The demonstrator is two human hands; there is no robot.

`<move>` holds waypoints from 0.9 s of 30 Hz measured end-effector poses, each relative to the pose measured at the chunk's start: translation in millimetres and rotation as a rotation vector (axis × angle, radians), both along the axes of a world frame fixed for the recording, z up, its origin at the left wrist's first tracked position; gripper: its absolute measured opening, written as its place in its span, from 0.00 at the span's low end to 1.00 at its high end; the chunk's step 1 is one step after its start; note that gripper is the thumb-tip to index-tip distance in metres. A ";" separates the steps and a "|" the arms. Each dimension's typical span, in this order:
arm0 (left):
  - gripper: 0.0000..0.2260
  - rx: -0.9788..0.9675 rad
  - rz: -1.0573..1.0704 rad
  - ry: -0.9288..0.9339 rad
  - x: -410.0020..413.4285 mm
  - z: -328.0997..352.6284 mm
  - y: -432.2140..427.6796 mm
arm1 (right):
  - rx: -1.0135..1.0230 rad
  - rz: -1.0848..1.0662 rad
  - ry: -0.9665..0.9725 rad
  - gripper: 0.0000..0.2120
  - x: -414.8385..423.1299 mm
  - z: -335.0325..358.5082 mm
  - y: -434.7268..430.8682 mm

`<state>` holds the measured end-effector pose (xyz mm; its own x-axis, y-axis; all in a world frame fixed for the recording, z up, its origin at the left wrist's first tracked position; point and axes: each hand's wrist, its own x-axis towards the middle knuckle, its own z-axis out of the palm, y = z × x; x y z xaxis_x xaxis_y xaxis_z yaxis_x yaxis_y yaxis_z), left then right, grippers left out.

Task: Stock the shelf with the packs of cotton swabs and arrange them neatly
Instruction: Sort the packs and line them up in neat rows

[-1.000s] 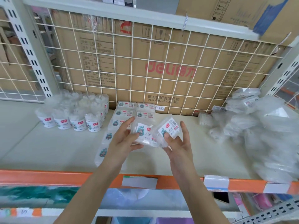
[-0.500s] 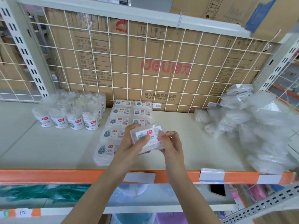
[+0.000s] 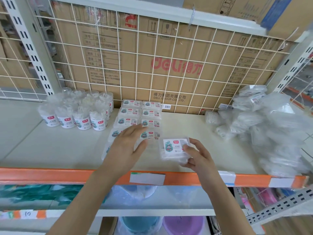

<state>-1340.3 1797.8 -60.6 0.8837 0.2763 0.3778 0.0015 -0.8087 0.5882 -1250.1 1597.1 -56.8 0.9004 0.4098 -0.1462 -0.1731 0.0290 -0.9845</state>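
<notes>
Parting from their joint hold, left grip (image 3: 127, 146) lies flat-fingered on the stocked rows (image 3: 150, 113); right grip (image 3: 199, 156) pinches one pack (image 3: 172, 147), still unplaced.

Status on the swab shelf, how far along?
Done: flat packs lie in two columns, round tubs are grouped at the left. In hand: right hand grips a loose pack; left hand lies open over the columns' front. Left: the heap of bagged packs at the right.
</notes>
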 end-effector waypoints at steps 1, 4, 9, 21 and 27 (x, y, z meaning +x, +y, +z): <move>0.33 0.105 0.009 0.070 -2.2 -1.1 7.9 | -0.040 0.010 -0.006 0.13 0.9 -2.7 -2.1; 0.38 0.299 0.037 0.277 -6.5 -5.6 25.8 | -0.139 0.040 -0.015 0.06 1.3 -11.8 1.5; 0.40 0.384 0.015 0.447 -6.1 -15.2 36.4 | -0.259 0.044 -0.080 0.08 1.4 -29.6 22.5; 0.44 0.421 -0.005 0.465 -4.1 -25.7 33.9 | -0.551 0.035 -0.442 0.18 -14.7 -43.0 44.8; 0.48 0.391 0.006 0.463 -2.0 -24.7 32.9 | -0.572 0.217 -0.740 0.35 -21.7 -59.3 34.4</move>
<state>-1342.3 1830.8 -85.4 0.9794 0.1999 0.0290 0.1913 -0.9641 0.1843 -1271.8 1631.6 -116.1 0.7579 0.6212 0.1993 0.5530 -0.4497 -0.7014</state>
